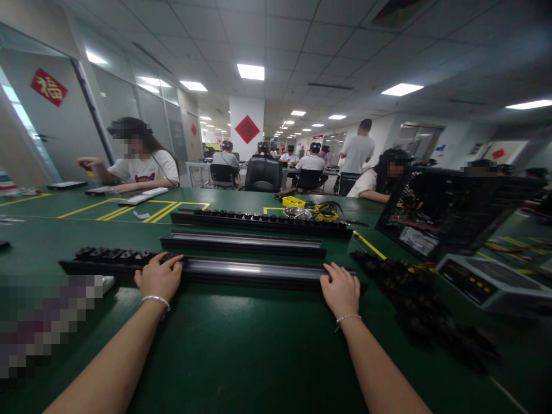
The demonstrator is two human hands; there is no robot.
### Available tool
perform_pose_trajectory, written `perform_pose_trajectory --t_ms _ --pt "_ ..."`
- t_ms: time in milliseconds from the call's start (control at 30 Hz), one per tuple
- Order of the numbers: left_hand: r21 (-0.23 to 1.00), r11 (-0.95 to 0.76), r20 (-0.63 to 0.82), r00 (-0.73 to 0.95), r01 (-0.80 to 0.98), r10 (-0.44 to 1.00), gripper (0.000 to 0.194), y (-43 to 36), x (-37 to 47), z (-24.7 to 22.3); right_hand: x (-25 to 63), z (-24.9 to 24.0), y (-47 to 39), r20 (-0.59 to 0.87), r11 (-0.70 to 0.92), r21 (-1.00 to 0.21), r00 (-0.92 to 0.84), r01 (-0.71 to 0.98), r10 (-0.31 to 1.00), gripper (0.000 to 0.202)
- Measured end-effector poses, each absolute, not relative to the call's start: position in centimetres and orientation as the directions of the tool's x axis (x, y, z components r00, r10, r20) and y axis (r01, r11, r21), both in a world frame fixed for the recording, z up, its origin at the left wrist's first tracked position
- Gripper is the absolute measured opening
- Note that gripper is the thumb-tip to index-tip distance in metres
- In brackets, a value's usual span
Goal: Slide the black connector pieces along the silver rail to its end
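Note:
A long black rail (pixel 254 269) with a shiny grey channel lies across the green table in front of me. Small black parts (pixel 114 254) sit in a row along its left portion. My left hand (pixel 159 279) is closed over the rail at the end of that row, its fingertips by a dark part. Near the rail's right end, my right hand (pixel 342 287) curls its fingers over the edge. Just behind lies a second rail (pixel 245 240) with a bare channel. Farther back, a third rail (pixel 259 224) carries a full row of small parts.
Loose black parts (pixel 422 310) lie in a heap at right, beside a power supply unit (pixel 495 282) and an open computer case (pixel 448 213). Yellow trays (pixel 294 202) stand at the back. Co-workers sit across the table at left and right.

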State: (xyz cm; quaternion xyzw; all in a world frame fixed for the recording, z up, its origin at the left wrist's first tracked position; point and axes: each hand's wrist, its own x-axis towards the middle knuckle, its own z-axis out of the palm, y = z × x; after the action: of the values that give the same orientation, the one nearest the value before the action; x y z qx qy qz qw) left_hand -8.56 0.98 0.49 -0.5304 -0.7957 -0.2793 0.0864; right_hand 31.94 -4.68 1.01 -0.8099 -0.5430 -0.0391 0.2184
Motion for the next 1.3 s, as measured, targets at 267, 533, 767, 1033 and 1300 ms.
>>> perform_pose_trajectory --t_ms 267,533,767,1033,1300 --pt "0.391 0.273 0.408 -0.432 0.879 0.805 0.041 0.5 -7.9 0.3 31.9 1.2 -4.7 0.296 -0.324 -0.306 0.413 0.895 0.861 0.047" --pt "0.378 0.279 0.321 -0.408 0.883 0.855 0.048 0.2 -7.9 0.2 31.9 1.0 -4.6 0.306 -0.322 -0.297 0.409 0.899 0.860 0.046" --pt "0.366 0.273 0.325 -0.397 0.890 0.858 0.043 0.3 -7.7 0.5 31.9 1.1 -4.6 0.295 -0.326 -0.286 0.407 0.901 0.864 0.047" --pt "0.361 0.253 0.357 -0.384 0.898 0.852 0.040 0.3 -7.1 0.7 32.1 1.1 -4.7 0.297 -0.318 -0.282 0.398 0.905 0.868 0.048" --pt "0.287 0.220 0.388 -0.323 0.932 0.863 0.039 0.2 -6.1 0.4 32.1 1.0 -4.6 0.291 -0.314 -0.278 0.391 0.908 0.873 0.048"
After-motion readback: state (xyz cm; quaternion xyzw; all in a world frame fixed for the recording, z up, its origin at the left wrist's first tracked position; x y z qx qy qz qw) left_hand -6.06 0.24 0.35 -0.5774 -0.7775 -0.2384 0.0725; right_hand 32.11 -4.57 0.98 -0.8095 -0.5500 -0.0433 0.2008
